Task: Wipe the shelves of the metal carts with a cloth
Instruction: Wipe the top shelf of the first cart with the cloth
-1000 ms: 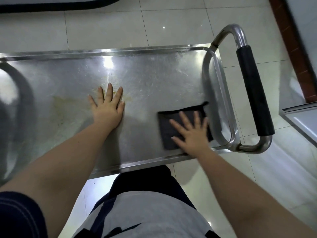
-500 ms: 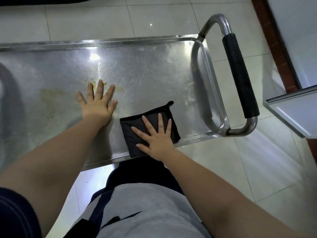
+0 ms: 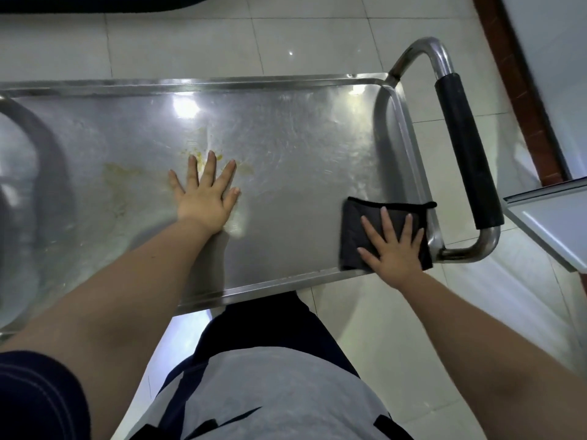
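Note:
The metal cart's top shelf [image 3: 301, 147] is a scratched steel tray with a raised rim. A folded dark grey cloth [image 3: 359, 230] lies in its near right corner, against the right rim. My right hand [image 3: 394, 249] presses flat on the cloth with fingers spread. My left hand [image 3: 206, 198] rests flat on the bare steel at mid-shelf, fingers straight. Yellowish stains [image 3: 127, 176] spread around and left of my left fingertips.
The cart's push handle with a black grip [image 3: 467, 150] sticks out on the right. A second metal surface's corner [image 3: 552, 217] juts in at the right edge. Pale floor tiles [image 3: 333, 36] surround the cart; a brown skirting [image 3: 521, 90] runs along the right wall.
My right hand slid the cloth left to mid-shelf half a second ago, then back right to the corner by the handle. My left hand has stayed flat on the same spot.

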Demonstrator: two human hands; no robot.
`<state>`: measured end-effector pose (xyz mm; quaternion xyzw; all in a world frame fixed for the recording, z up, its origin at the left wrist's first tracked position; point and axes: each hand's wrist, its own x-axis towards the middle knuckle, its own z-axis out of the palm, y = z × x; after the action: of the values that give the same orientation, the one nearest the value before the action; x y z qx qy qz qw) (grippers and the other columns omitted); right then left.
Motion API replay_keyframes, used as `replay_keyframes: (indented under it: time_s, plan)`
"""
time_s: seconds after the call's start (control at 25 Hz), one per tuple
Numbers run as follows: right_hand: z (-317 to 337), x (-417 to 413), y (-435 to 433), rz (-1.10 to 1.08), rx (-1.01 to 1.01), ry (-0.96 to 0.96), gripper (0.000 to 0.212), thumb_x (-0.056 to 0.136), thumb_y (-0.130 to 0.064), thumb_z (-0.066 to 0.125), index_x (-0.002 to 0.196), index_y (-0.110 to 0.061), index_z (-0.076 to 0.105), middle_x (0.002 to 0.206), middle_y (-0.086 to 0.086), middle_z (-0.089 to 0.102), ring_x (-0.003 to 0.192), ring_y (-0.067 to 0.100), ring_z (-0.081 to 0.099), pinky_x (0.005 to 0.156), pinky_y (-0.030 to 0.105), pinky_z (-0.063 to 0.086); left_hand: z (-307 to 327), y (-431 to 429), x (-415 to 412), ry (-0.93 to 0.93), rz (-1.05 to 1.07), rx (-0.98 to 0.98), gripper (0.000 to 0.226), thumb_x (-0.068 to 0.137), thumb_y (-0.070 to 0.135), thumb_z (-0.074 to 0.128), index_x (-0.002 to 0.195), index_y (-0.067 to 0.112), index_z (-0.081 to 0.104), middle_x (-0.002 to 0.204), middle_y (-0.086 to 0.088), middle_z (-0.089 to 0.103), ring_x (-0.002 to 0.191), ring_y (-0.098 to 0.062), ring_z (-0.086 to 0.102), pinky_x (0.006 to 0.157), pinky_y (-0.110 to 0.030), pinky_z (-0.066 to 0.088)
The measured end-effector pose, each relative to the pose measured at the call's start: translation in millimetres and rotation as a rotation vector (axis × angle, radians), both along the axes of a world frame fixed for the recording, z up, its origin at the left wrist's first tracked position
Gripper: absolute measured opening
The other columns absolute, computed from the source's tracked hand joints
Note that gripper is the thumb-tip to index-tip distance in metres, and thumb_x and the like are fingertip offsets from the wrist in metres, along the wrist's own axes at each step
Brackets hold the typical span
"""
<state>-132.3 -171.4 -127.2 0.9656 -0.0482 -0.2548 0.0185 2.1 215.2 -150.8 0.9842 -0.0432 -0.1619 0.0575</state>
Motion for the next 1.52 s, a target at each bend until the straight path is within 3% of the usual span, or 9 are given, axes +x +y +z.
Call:
replay_keyframes:
  time_s: [0.2,0.32,0.4,0.52,0.6,0.76,1.2,1.32,1.52]
  plan:
    - [-8,-5,197,0.298,0.157,-0.074,0.070,0.085,-0.075,0.012,0.147,-0.053,-0.011,0.160,-0.003,-0.022,0.138,0.056,-0.022,0.105,0.073,-0.017,18,8,4,0.031,-0.019,-0.015,0.059,0.099,0.058,0.017,0.154,0.043,0.002,0.164,0.004,-0.009,0.149,-0.031,-0.014,0.113,-0.065,-0.007]
    - [-2,0,258,0.366,0.205,-0.047,0.067,0.088,-0.074,0.009,0.143,-0.055,-0.022,0.155,-0.008,-0.034,0.135,0.049,-0.035,0.103,0.068,-0.024,29,27,-2,-0.043,0.124,-0.123,0.055,0.102,0.051,0.019,0.155,0.040,0.011,0.165,0.002,0.000,0.150,-0.031,-0.009,0.115,-0.063,-0.003]
    - [2,18,243,0.318,0.233,-0.077,0.066,0.090,-0.073,0.018,0.144,-0.056,-0.017,0.157,-0.012,-0.028,0.138,0.045,-0.033,0.104,0.067,-0.023,35,30,-16,-0.055,0.202,-0.217,0.054,0.103,0.047,0.025,0.155,0.037,0.017,0.165,0.000,0.007,0.150,-0.033,-0.005,0.116,-0.060,0.000]
    - [10,81,191,0.078,0.249,-0.190,0.061,0.097,-0.059,0.032,0.152,-0.047,0.007,0.163,-0.010,-0.005,0.145,0.043,-0.015,0.111,0.063,-0.010,33,-3,-57,-0.125,0.063,-0.195,0.055,0.101,0.045,0.034,0.154,0.033,0.025,0.163,-0.005,0.014,0.150,-0.036,0.005,0.117,-0.060,0.004]
    - [10,139,166,-0.005,0.215,-0.194,0.059,0.100,-0.054,0.031,0.153,-0.043,0.007,0.164,-0.008,-0.002,0.146,0.042,-0.013,0.114,0.062,-0.006,24,-38,-91,-0.177,-0.039,-0.186,0.061,0.094,0.047,0.040,0.152,0.032,0.032,0.161,-0.007,0.022,0.149,-0.037,0.012,0.115,-0.064,0.002]
    - [-9,201,159,0.050,0.164,-0.130,0.057,0.100,-0.056,0.020,0.152,-0.045,-0.001,0.164,-0.010,-0.007,0.147,0.038,-0.015,0.115,0.061,-0.007,5,-57,-104,-0.135,-0.058,-0.082,0.072,0.090,0.067,0.034,0.155,0.040,0.015,0.164,-0.002,0.013,0.149,-0.040,-0.002,0.111,-0.072,-0.003]
    - [-36,193,153,0.074,0.148,-0.330,0.059,0.099,-0.054,0.025,0.152,-0.044,0.003,0.164,-0.007,0.004,0.148,0.041,-0.003,0.116,0.061,-0.003,-4,-14,198,-0.157,0.067,0.052,0.073,0.084,0.082,0.007,0.150,0.052,-0.006,0.165,0.004,-0.007,0.147,-0.042,-0.012,0.105,-0.075,-0.010]
    - [-35,193,152,0.069,0.156,-0.306,0.059,0.099,-0.054,0.024,0.151,-0.046,-0.003,0.163,-0.009,-0.001,0.148,0.039,-0.007,0.115,0.062,-0.004,-1,-22,163,-0.188,0.055,0.024,0.066,0.089,0.076,0.011,0.150,0.053,0.002,0.165,0.002,-0.003,0.147,-0.043,-0.008,0.105,-0.076,-0.006]
    - [-30,195,152,0.058,0.165,-0.263,0.058,0.099,-0.056,0.021,0.152,-0.046,-0.001,0.163,-0.011,-0.005,0.147,0.037,-0.013,0.115,0.060,-0.008,0,-30,-2,-0.168,-0.036,-0.019,0.068,0.088,0.075,0.027,0.151,0.051,0.014,0.165,0.000,0.009,0.148,-0.044,0.002,0.106,-0.077,0.001]
